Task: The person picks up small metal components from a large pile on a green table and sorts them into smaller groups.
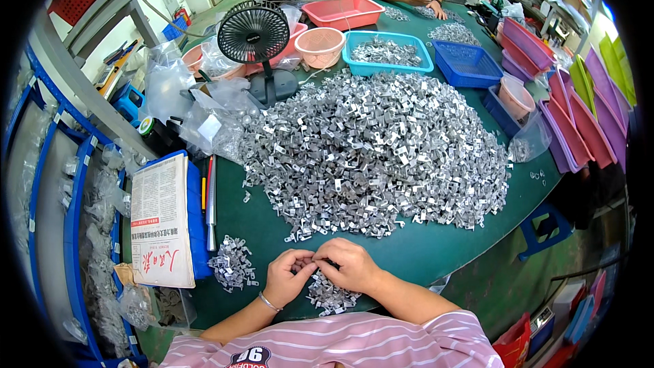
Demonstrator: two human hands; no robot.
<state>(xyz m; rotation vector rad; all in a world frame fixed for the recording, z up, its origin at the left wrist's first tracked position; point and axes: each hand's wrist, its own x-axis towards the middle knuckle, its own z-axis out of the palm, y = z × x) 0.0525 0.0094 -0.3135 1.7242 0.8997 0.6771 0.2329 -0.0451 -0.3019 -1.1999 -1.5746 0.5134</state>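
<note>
My left hand (286,278) and my right hand (349,263) meet at the table's near edge, fingertips almost touching. Both have their fingers curled in a pinch. Whatever lies between the fingers is too small and too covered to make out. Just below them lies a small heap of metal brackets (332,294), partly under my right hand. Beyond my hands spreads a large mound of small silvery metal brackets (375,153), many with a hole. Left of my left hand sits another small heap of brackets (233,264).
A folded newspaper (160,218) lies on a blue bin (197,221) at the left. Behind the mound stand a black fan (254,34), a turquoise tray (351,63) with metal parts and a blue basket (469,65). Two people sit across the green table (436,249).
</note>
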